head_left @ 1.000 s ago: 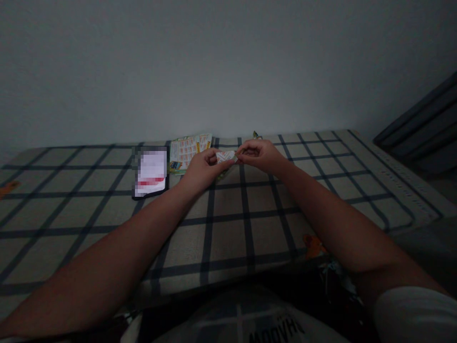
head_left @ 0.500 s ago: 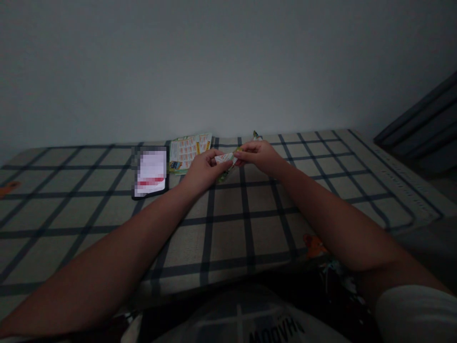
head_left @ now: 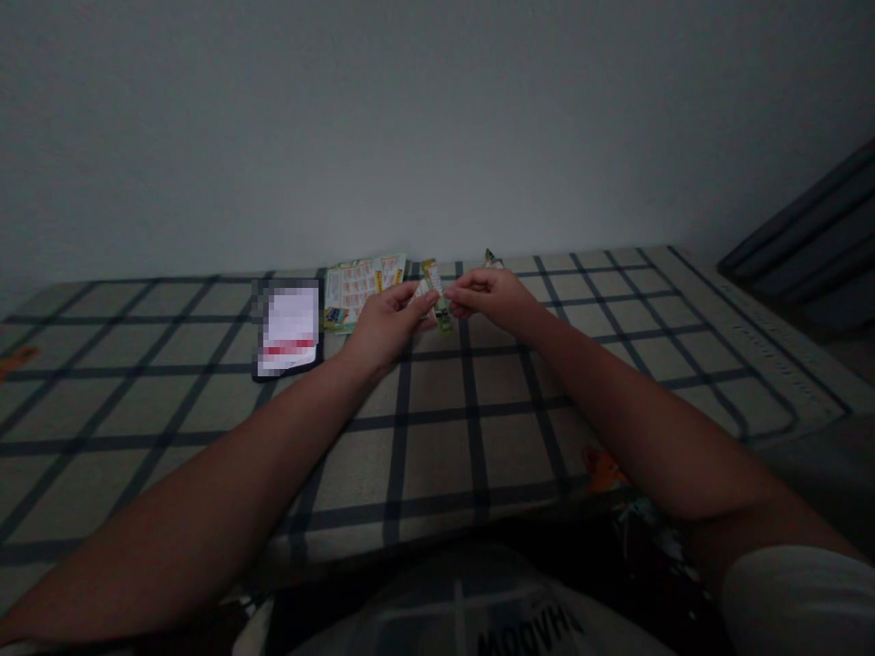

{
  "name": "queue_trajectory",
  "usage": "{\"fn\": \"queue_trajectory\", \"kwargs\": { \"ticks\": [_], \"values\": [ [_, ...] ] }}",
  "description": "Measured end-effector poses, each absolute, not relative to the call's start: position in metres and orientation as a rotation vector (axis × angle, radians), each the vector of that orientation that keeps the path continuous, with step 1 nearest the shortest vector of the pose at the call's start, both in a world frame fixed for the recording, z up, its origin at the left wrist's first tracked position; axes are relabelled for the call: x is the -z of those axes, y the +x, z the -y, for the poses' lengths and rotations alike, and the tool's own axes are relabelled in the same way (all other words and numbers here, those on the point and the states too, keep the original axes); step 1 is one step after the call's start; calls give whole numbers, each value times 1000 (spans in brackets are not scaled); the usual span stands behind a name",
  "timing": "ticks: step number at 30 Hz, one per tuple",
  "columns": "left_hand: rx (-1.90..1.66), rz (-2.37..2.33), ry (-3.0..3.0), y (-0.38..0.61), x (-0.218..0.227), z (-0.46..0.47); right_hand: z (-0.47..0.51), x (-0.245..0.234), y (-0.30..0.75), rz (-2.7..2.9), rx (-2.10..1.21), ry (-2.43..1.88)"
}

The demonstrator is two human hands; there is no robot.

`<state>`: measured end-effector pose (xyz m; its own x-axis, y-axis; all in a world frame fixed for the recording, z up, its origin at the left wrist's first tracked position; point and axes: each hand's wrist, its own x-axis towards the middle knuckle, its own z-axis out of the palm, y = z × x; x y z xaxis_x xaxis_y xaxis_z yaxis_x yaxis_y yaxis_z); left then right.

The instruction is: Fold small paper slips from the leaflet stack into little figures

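From the head view, a cream fabric tablecloth with dark blue grid lines (head_left: 437,456) stretches before a plain grey wall (head_left: 437,128) in dim light. Between the 2 hands is a folded green-and-white printed paper strip (head_left: 433,276), its long axis running away from the person, far end tipped slightly left. The left hand (head_left: 388,321) pinches it; the right hand (head_left: 498,293) has its fingertips bunched at its right edge, grip unclear.

Both forearms (head_left: 266,446) are being angled inward; left hand (head_left: 388,321) and right hand (head_left: 498,296) are being held close, fingers bent.
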<state>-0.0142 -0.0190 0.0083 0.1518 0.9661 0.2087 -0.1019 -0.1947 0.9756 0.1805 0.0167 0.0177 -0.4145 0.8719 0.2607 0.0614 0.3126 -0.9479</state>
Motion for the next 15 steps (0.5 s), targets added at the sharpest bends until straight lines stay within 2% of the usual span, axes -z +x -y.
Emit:
{"fn": "queue_trajectory", "kwargs": {
  "ticks": [6, 15],
  "values": [
    [-1313, -939, 1324, -14, -5, 16, -14, -16, 180, 1870, -1071, -881],
    [-1137, -1081, 1684, -18, -1, 18, -15, -13, 180, 1986, -816, -907]
  ]
}}
